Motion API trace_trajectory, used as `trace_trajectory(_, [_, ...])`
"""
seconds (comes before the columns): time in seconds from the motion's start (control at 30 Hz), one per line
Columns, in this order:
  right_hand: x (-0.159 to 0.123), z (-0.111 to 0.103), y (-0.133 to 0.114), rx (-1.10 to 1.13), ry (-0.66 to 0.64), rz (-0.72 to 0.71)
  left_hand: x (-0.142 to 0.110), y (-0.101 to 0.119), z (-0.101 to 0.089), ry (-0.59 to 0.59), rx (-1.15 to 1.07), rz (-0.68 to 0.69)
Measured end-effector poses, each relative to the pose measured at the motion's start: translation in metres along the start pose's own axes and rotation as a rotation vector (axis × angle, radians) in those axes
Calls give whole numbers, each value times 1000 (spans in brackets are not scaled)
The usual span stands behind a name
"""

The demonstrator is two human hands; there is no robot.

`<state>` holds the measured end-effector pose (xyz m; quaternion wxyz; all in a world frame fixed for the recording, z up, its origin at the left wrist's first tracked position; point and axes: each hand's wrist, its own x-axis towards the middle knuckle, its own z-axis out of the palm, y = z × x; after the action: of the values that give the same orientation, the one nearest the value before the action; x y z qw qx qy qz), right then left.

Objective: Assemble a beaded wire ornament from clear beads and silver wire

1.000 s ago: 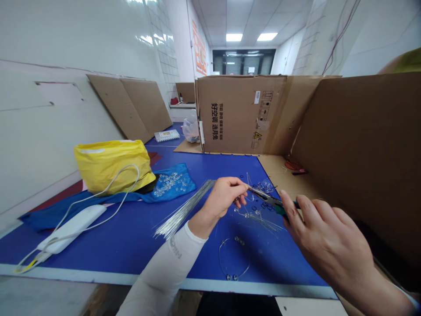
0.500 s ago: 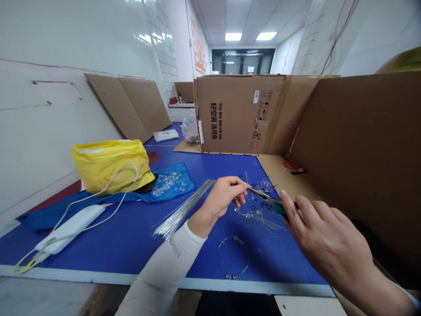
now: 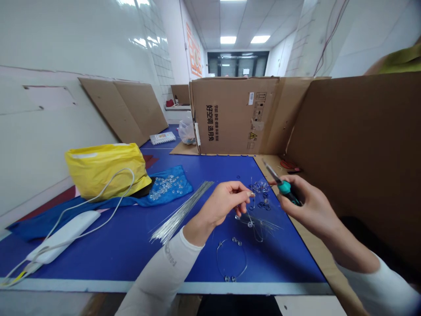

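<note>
Green pliers and beaded wire, one in each hand.
The right hand grips the pliers, tips toward eleven o'clock; the left hand pinches the wire, hanging toward five. One beaded ring lies at six o'clock from there.

Our left hand and right hand are bare beyond the cuffs. We wear white on 2 forearms: the left sleeve fits closely, with soft creases, and grey lettering, too blurred for us to read, sits near its cuff. The right sleeve looks plain white.
</note>
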<state>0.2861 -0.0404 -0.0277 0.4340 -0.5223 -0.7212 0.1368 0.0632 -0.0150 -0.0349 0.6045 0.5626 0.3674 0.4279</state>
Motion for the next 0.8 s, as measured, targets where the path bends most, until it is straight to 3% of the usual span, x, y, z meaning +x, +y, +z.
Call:
trace_trajectory(0.2, [32,23,-9,525,-162,129,-6,0,5,-48,33,-20])
trace_trajectory(0.4, [35,35,-8,654,-284,116,-4,-1,2,-73,76,-4])
trace_trajectory(0.8, [45,55,-12,1049,-460,272,-14,9,-8,-52,194,62])
